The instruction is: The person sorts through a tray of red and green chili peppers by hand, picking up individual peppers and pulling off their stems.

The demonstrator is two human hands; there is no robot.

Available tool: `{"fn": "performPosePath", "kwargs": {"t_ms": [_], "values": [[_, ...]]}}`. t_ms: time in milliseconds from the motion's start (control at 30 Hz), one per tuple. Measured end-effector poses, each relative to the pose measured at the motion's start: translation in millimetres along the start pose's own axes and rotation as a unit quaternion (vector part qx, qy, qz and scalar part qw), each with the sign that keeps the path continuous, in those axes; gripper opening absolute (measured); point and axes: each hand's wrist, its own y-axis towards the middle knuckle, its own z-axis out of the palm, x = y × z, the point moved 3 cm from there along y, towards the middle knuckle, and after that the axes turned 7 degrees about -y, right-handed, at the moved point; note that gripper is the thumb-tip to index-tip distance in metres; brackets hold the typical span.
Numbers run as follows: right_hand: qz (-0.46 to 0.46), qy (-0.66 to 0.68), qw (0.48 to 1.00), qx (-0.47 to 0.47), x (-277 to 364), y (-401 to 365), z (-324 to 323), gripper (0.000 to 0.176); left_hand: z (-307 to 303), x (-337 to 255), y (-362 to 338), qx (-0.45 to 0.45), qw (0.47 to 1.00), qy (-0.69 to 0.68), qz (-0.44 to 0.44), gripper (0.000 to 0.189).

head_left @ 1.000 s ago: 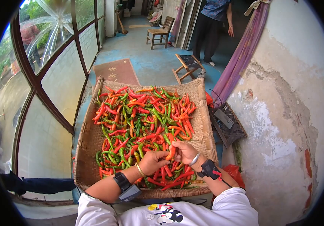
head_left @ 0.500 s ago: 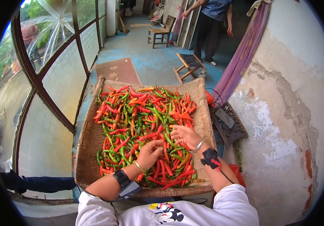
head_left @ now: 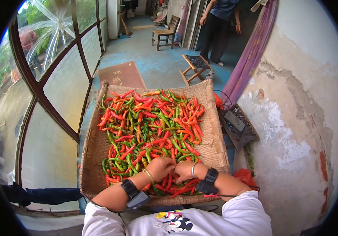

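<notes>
Red, green and orange chili peppers [head_left: 137,129] are heaped in a shallow woven basket [head_left: 92,157] in front of me. Over the near part of the heap, my left hand [head_left: 159,168] and my right hand [head_left: 184,170] come together, fingertips meeting or almost so. Both have curled fingers, closed in a pinch. Whatever lies between the fingertips is hidden by the hands. Red peppers lie right below and around them. A bangle and a black strapped device are on my left forearm; a silver bracelet and black devices are on my right.
Beyond the basket stand a folding stool [head_left: 195,67] and a wooden chair [head_left: 166,35]. Another person [head_left: 220,23] is near the doorway. At the right, a dark woven seat [head_left: 241,133] carries a phone-like object, with a red plastic bag [head_left: 245,177] below. Windows line the left, a wall the right.
My right hand has moved down and toward me from over the right of the heap, its fingers closing beside my left hand. My left hand has shifted slightly right and nearer.
</notes>
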Motion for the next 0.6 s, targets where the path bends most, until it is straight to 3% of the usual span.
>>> {"fn": "performPosePath", "kwargs": {"t_ms": [267, 600], "values": [[0.006, -0.035, 0.999, -0.002, -2.0, -3.6, 6.2, 0.023, 0.1, 1.9, -0.2, 0.021, 0.999, 0.034, 0.0, 0.016], [0.036, -0.046, 0.998, 0.015, -6.7, -8.9, 6.4, 0.033, 1.6, 4.3, 0.8, 0.041, 0.999, 0.025, -0.023, 0.018]]}}
